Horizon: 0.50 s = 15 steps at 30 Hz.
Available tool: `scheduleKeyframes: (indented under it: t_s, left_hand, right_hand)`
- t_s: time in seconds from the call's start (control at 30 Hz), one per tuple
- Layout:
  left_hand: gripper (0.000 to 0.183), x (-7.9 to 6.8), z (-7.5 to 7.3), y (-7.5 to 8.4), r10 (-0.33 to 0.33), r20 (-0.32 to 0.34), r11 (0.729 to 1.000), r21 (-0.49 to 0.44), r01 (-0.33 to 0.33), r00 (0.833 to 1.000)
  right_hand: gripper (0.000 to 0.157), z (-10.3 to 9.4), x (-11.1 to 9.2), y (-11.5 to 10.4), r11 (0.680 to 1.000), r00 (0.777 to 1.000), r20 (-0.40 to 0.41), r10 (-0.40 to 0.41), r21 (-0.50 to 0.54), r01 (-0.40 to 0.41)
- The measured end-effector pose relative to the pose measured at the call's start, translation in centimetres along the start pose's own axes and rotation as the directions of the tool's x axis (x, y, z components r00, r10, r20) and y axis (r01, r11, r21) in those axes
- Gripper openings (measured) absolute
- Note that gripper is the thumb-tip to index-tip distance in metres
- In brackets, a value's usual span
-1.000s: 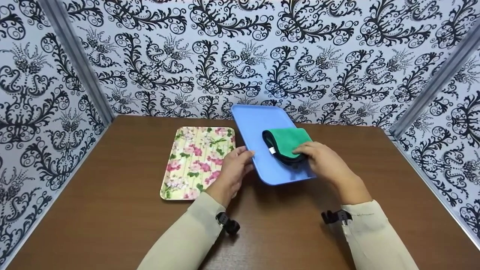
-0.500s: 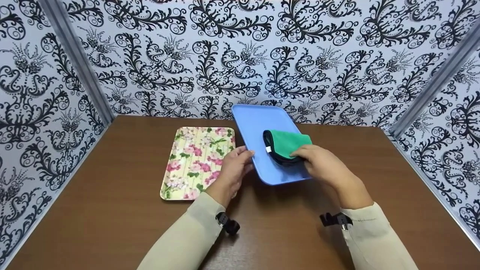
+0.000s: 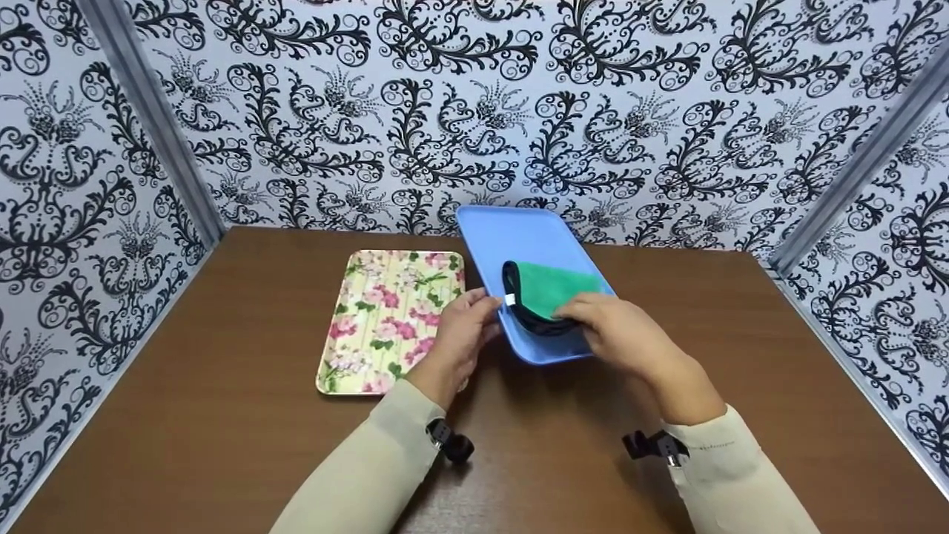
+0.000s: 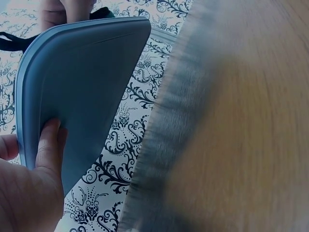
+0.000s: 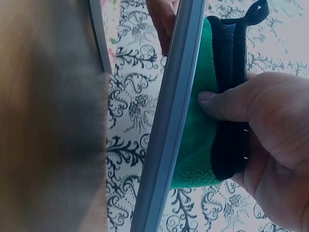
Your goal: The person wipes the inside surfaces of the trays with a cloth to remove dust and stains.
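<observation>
A blue tray is held tilted above the table, its far end raised. My left hand pinches its left rim, thumb on the upper face and fingers beneath; the left wrist view shows fingers against the tray's underside. In my right hand is a folded green cloth with black edging and a small white tag, lying against the tray's upper face. The right wrist view shows the thumb on the green cloth and a black loop at its corner.
A floral tray lies flat on the brown table, left of the blue one. Patterned wall panels enclose the table at the back and both sides.
My right hand has slid the green cloth left and slightly toward me across the blue tray, close to the left rim. My left hand and the tray have barely moved.
</observation>
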State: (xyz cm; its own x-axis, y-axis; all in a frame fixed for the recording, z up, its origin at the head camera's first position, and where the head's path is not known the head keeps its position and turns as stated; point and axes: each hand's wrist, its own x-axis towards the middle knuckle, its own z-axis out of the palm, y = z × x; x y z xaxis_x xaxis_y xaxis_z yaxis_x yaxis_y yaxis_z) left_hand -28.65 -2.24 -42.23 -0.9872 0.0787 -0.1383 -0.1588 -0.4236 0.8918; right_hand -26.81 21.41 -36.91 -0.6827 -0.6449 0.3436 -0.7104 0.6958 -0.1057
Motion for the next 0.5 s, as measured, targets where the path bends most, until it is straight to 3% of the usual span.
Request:
scheduleKeyframes:
  t_s: [0.27,0.5]
  left_hand:
    - [0.035,0.0,-0.1,0.0,0.021,0.007,1.0,-0.009,-0.021,1.0]
    - [0.033,0.0,-0.1,0.1,0.029,-0.004,1.0,0.001,-0.029,1.0]
  right_hand:
    - [0.044,-0.3,0.0,-1.6,0.999,0.999,0.008,-0.041,0.003,0.041]
    - [0.039,-0.9,-0.2,-2.1,0.991,0.991,0.009,-0.135,0.016,0.135]
